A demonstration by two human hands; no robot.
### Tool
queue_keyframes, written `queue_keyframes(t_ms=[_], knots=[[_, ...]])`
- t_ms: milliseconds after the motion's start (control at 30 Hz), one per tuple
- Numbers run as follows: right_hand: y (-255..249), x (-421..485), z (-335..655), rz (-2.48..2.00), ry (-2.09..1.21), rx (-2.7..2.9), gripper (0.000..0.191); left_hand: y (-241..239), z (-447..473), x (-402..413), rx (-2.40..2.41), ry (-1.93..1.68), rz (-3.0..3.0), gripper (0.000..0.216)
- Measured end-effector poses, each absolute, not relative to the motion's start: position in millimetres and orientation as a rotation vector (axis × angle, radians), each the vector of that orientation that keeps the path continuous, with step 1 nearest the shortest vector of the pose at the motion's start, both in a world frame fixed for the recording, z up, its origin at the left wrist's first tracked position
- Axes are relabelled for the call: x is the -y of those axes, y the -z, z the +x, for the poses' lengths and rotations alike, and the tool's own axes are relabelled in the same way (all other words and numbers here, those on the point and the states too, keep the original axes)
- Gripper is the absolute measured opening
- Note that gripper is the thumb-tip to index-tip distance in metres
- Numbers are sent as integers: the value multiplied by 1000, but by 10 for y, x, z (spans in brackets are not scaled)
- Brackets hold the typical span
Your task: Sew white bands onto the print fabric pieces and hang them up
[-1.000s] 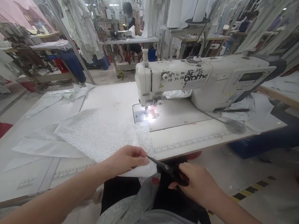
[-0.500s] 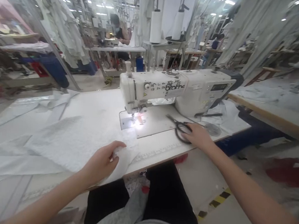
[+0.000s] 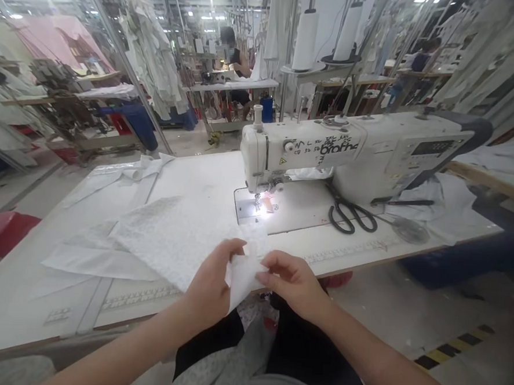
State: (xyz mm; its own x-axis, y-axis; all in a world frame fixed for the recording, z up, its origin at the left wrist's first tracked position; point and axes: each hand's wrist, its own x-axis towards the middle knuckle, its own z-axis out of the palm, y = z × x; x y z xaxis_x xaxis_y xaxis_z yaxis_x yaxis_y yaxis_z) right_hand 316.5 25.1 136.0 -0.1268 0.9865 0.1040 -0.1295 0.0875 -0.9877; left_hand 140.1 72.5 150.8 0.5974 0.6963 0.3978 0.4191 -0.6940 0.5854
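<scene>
White patterned fabric (image 3: 171, 234) lies across the sewing table, its near right corner raised at the front edge. My left hand (image 3: 214, 283) is closed on that corner, thumb and fingers pinching it. From the right, my right hand (image 3: 293, 282) pinches the same corner between thumb and forefinger. Just beyond both hands stands a white sewing machine (image 3: 298, 151), its lamp lit over the needle area (image 3: 257, 204). Black-handled scissors (image 3: 351, 213) lie on the table right of the needle, touched by neither hand.
A dark slim tool (image 3: 404, 202) and a roundish translucent item (image 3: 411, 230) lie near white cloth (image 3: 445, 207) at right. Thread cones (image 3: 305, 41) stand behind the machine. More cloth scraps (image 3: 131, 173) rest at back left. A co-worker (image 3: 237, 57) sits at another table beyond.
My right hand has let go of the scissors, which now lie by the machine, and has moved left to pinch the fabric. My left hand has lifted the fabric corner. The view has shifted left.
</scene>
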Motion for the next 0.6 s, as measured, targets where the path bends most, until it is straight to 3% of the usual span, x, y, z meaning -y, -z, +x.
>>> queue_keyframes(t_ms=[133,233,367,467,600], knots=[[-1339,-165,3179,-970,-1330,1235,18,-1578,1439,-792,-511,-1196,2852,36],[-1347,-92,3188,-1086,-1114,1241,11,-1627,1517,-803,-470,-1006,2709,26],[-1460,-15,3256,-1158,-909,1397,7,-1686,1583,-650,-700,-693,1997,4],[-1527,-12,3307,-931,-1238,1334,6,-1702,1616,-440,-668,-536,1409,17],[-1386,-105,3295,-650,-1766,1091,33,-1636,1681,-241,-538,-456,1005,23]])
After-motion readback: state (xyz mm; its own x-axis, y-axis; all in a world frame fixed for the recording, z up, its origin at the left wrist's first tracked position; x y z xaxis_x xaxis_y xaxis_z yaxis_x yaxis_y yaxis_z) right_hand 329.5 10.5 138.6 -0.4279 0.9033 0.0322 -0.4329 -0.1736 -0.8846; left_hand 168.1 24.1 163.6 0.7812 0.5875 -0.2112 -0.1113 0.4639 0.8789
